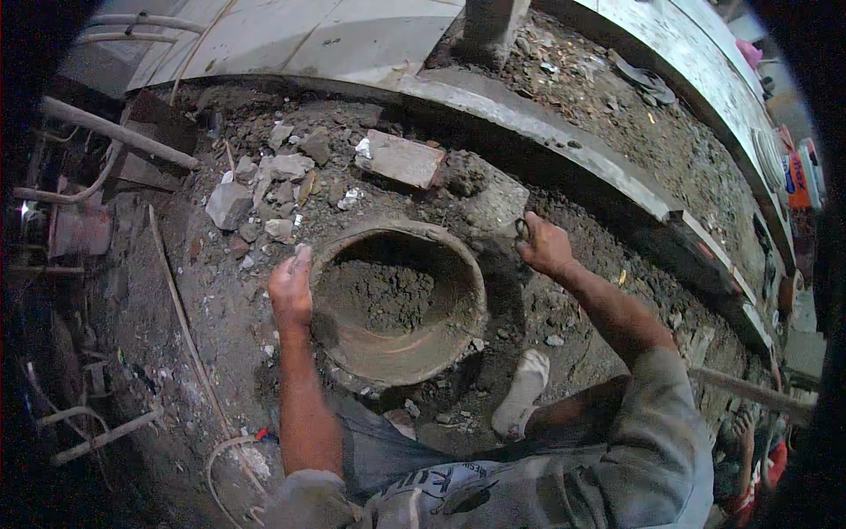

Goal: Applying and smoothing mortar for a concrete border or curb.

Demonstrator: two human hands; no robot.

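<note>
A round, mud-coated basin (401,357) stands on the ground in front of me, holding a heap of dark, wet mortar or soil (379,295). My left hand (291,289) is closed at its left rim, fingers pointing away from me. To the right of the basin, my right hand (546,247) is closed round a small dark handle (523,231). What the handle belongs to is hard to make out. Just beyond that hand lies a flat grey slab-like piece (498,198), with a dark lump of mud by it.
A pale brick (401,159) and broken stones (264,181) lie beyond the basin. A low concrete edge (546,137) curves across the far side. Metal tube frames (115,132) and a thin stick (181,309) are at left. Another person (749,458) is at lower right.
</note>
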